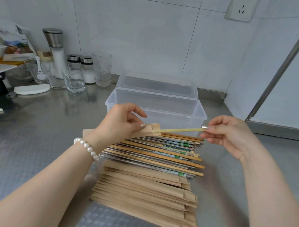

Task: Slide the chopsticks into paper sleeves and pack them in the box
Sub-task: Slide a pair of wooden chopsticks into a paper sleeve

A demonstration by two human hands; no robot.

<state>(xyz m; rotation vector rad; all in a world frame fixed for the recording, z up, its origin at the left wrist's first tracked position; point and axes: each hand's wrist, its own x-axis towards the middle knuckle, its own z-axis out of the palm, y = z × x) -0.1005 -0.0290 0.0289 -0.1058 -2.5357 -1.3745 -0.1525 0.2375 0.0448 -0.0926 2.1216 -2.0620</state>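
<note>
Nearest the viewer, a fanned stack of empty brown paper sleeves (144,200) lies on the steel worktop (24,147), and just beyond it, touching its far edge, a loose pile of chopsticks (160,150), wooden, metal and green-printed, lying crosswise. Above that pile the two hands work well apart. The left hand (120,123), with a pearl bracelet (87,148) at the wrist, pinches the open mouth of one paper sleeve (152,129); the right hand (231,135) pinches the far end of a pale chopstick (178,130) whose tip sits just inside that mouth. The risk, as I judge it, is that the thin paper buckles or tears if the stick goes in at an angle, or that the flap folds shut and the tip skids off onto the pile; a loose pinch could also drop the stick among the others. Behind the hands stands the clear plastic box (156,105), its hinged lid (157,85) open and leaning back; no sleeved chopsticks show inside, though the hands hide part of its front. Farther left, by the tiled wall, glass jars and shakers (87,70) hold white granules, and a tall tumbler (102,69) looks empty.
</note>
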